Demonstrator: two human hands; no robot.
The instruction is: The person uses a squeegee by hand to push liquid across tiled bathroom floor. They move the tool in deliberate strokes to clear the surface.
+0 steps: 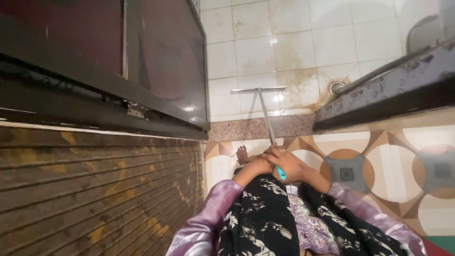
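2 hands (277, 166) grip a long, teal-handled squeegee (265, 111).

Both arms are reaching forward and down from the body, sleeves covering them to the wrists, forearms converging toward the middle. The left hand (256, 167) is lying curled, knuckles up, pressing against the right hand. The right hand (287, 164) is sitting just ahead of it, fingers wrapping closed in a fist-like grip, its back turning upward. The two hands are touching, held close together in front of the torso. One bare foot (242, 154) is showing just beyond the left hand.
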